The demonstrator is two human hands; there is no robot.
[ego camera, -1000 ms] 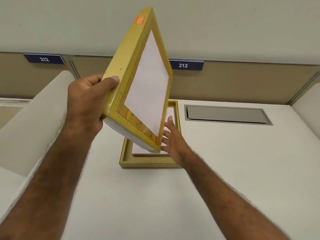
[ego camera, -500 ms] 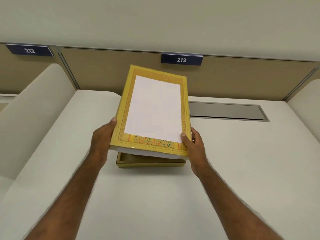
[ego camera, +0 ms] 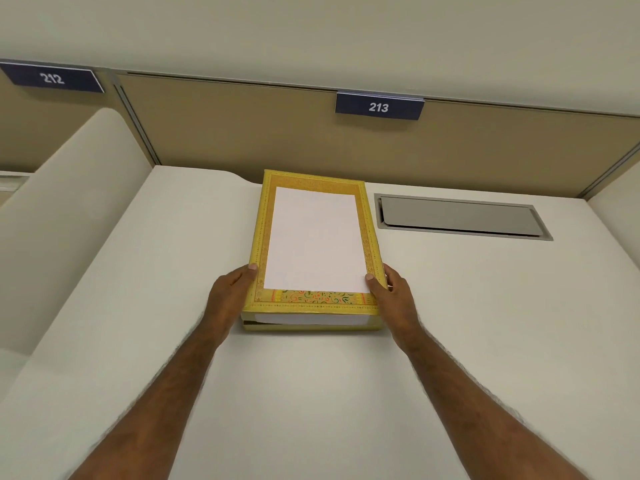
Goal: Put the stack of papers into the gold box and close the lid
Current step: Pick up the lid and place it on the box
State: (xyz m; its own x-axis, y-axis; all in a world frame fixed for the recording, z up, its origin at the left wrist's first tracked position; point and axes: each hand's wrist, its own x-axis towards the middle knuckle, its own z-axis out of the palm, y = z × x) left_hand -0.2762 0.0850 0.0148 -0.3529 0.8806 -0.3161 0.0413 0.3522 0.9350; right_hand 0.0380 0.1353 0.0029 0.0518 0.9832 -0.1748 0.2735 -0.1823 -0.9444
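Gripping the near corners of the lid [ego camera: 314,237], the left hand [ego camera: 230,299] and right hand [ego camera: 393,299] clamp it from either side, thumbs on top. It sits over the gold box [ego camera: 311,326] on the white desk [ego camera: 311,393], apparently not fully seated at the front, where a white strip shows, perhaps paper.

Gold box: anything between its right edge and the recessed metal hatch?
No. Head view shows only bare white desk between the gold box and the hatch.
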